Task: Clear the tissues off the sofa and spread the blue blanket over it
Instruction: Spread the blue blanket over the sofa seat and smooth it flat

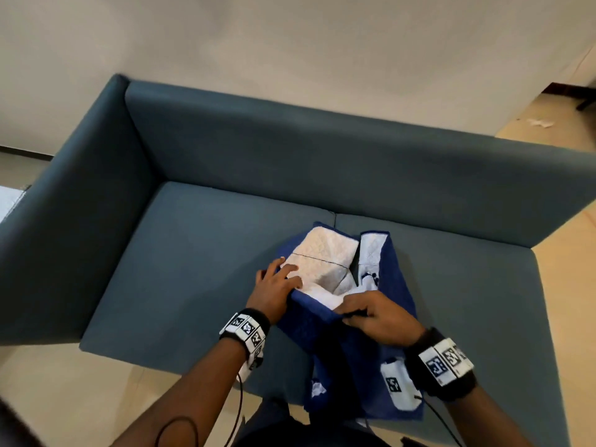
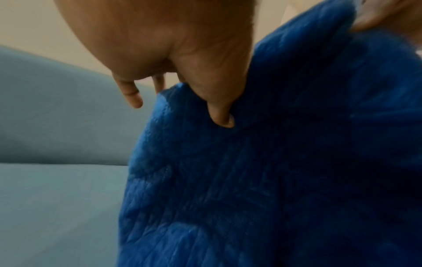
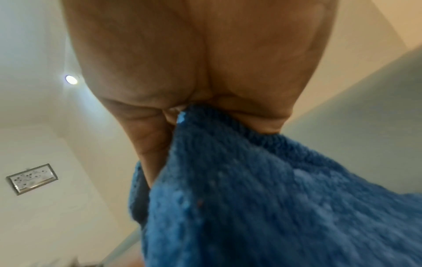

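The blue blanket (image 1: 398,285) lies half folded on the teal sofa (image 1: 193,253), its white quilted underside (image 1: 322,256) turned up and its lower part hanging over the seat's front edge. My left hand (image 1: 283,275) holds a fold at the blanket's left side, fingers on the white side. In the left wrist view its thumb (image 2: 220,110) digs into the blue blanket (image 2: 274,180). My right hand (image 1: 351,309) pinches the near edge of the same fold. The right wrist view shows the blue blanket (image 3: 251,198) bunched in my right hand (image 3: 205,81). No tissues show on the seat.
The sofa has a high left armrest (image 1: 80,204) and a backrest (image 1: 322,162) against a pale wall. Beige floor surrounds it. A crumpled white scrap (image 1: 540,122) lies on the floor at the far right, near a dark furniture leg (image 1: 583,104).
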